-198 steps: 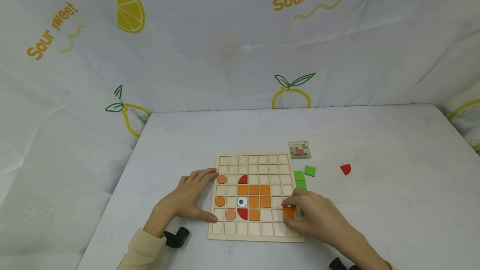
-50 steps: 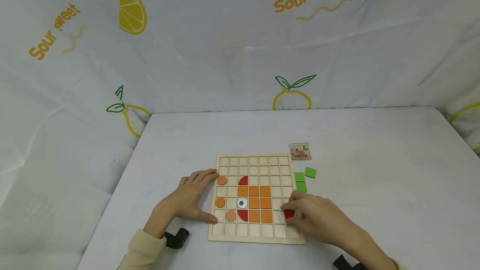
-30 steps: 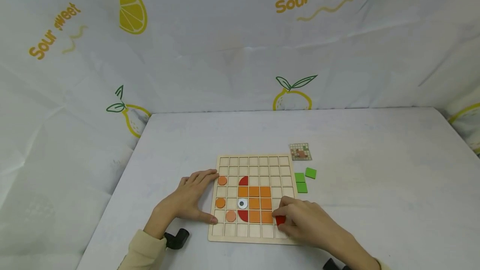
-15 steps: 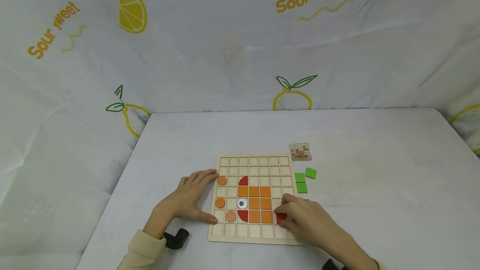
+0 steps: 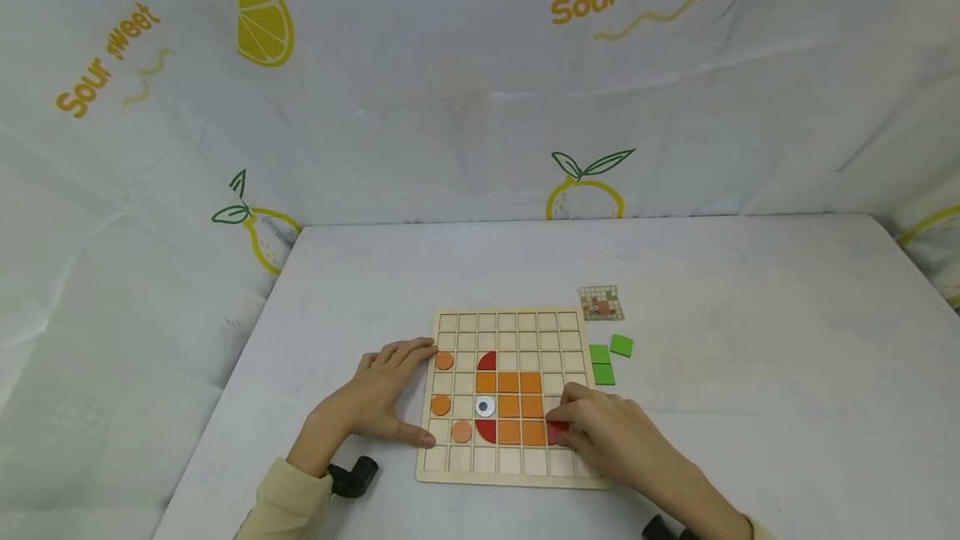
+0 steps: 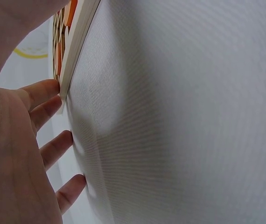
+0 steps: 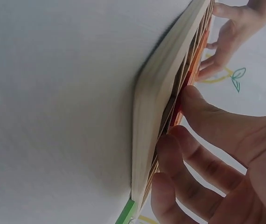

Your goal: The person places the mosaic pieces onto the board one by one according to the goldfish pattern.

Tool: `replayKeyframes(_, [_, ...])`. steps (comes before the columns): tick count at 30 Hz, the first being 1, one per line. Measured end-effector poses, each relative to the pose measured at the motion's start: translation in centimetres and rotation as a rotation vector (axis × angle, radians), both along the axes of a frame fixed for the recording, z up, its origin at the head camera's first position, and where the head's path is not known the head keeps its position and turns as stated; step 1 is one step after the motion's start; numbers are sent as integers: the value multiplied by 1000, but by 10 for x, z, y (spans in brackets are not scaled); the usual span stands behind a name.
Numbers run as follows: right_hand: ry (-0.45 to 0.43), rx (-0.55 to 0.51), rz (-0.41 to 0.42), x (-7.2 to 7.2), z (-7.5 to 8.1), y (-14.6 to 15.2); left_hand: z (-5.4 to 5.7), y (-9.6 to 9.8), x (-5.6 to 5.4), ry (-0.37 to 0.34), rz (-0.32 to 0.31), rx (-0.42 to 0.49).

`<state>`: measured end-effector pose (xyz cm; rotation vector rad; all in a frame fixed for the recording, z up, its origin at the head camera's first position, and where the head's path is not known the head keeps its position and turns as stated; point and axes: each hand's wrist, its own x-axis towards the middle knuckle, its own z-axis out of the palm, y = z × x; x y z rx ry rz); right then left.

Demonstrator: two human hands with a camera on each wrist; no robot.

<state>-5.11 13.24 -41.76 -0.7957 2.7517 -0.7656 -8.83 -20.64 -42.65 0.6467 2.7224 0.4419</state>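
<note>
A wooden grid board lies on the table with orange squares, two red quarter-circles, orange discs and a round eye piece in its cells. Between thumb and fingertips my right hand pinches another red quarter-circle, at the cell just right of the lowest orange row. The right wrist view shows this red piece down at the grid, partly covered by the thumb. With spread fingers my left hand rests along the board's left edge, its thumb on the lower corner area.
Three green squares lie on the table by the board's right edge. Above them is a small pattern card showing a gridded picture. A white cloth with lemon prints hangs behind the table.
The orange square my right hand held earlier now sits in the lowest orange row. The red quarter-circle from the right has come to the board and shifted left. My left hand stays put.
</note>
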Motion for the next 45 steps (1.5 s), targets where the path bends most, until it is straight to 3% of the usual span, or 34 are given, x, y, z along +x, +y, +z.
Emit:
replayKeyframes(12, [13,-23,-3,-2,1,3,-1,0,-1,1,-1,5])
replayKeyframes(24, [28,33,-215,-24,8,31,0,0,0,-12,13,-7])
replayKeyframes(45, [-1,57,-178,-38,0,46,0,0,0,-1,2,4])
